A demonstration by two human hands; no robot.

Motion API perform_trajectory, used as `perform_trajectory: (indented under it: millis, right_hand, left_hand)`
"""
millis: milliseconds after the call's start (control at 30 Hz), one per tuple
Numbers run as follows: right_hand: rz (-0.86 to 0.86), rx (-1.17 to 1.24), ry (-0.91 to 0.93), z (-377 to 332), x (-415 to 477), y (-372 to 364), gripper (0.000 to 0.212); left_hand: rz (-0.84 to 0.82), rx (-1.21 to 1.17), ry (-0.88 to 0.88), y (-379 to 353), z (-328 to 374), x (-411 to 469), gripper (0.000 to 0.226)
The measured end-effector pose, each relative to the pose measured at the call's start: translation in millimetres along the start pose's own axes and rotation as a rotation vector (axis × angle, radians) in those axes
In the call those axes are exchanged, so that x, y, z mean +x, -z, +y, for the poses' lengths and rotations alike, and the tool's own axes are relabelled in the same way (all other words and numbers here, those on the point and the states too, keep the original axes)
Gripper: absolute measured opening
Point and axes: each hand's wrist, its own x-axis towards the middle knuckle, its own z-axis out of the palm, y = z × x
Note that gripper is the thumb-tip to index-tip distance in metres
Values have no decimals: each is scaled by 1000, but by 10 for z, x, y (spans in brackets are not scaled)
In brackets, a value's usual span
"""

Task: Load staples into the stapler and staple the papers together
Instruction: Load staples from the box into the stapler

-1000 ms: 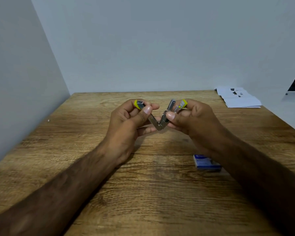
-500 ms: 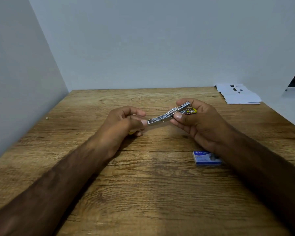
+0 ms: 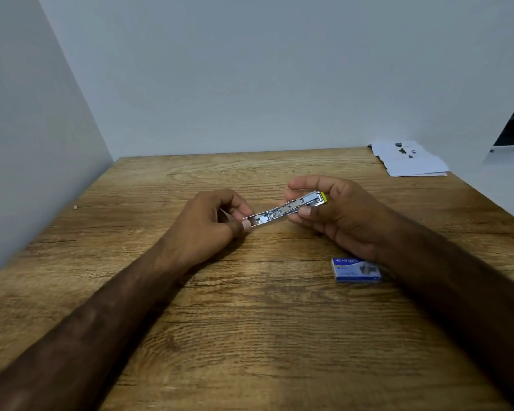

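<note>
A small metal stapler [image 3: 285,209] with yellow plastic trim is swung fully open into one long flat strip, its shiny inner channel facing up, just above the middle of the wooden table [image 3: 250,336]. My left hand [image 3: 211,223] pinches its near-left end between thumb and fingers. My right hand [image 3: 336,212] grips the far-right end, where the yellow tip shows. A blue staple box [image 3: 356,270] lies closed on the table under my right wrist. A stack of white papers [image 3: 410,160] rests at the far right corner.
Grey walls close the table on the left and at the back. The table's right edge runs diagonally past the papers. A tiny pale speck [image 3: 75,207] lies near the left wall.
The stapler went from a V shape held up between both hands to fully unfolded and flat. Both hands lowered and spread apart, still holding its two ends.
</note>
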Motion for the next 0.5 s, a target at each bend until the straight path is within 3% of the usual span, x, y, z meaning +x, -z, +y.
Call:
perform_trajectory:
  millis: [233,367,500]
  right_hand:
    - [14,-34,-20,-18,-2,-13,28]
    - [-22,-41,-8,-10,-1,1,28]
    - [2,-44,-3,5,20,-3,34]
  left_hand:
    - [93,106,-221,-96,96,11,19]
    - [-22,147,-411,-241,262,58,24]
    - [-95,115,-380,-332,305,131,30]
